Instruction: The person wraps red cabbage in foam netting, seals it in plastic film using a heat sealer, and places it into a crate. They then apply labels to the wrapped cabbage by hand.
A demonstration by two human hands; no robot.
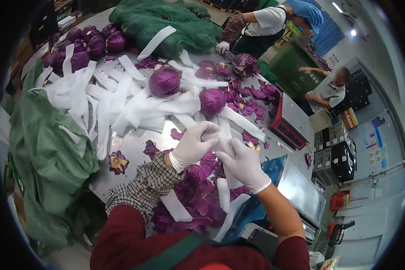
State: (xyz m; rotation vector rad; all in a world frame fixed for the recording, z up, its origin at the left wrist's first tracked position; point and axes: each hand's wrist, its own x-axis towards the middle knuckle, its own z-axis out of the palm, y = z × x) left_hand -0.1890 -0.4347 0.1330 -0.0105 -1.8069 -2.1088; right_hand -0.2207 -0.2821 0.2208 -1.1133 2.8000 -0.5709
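Observation:
My left hand (195, 146), in a white glove, is closed with its fingers curled on the upper end of a white foam net sleeve (221, 143). Beside it my right hand (246, 164), also gloved, pinches the same sleeve from the right. The sleeve's lower part hangs between and below my hands. Just beyond them sits a purple cabbage (212, 101) on the table, with another cabbage (164, 82) farther left. Many flat white foam sleeves (137, 108) are spread across the metal table (130, 148).
Loose purple leaves (193, 198) lie below my hands. A red-framed scale (290, 119) stands at right, a green mesh sack (162, 31) at the back, green sacking (54, 135) at left. Cabbages (96, 45) are piled back left. Two other people (265, 27) are beyond the table.

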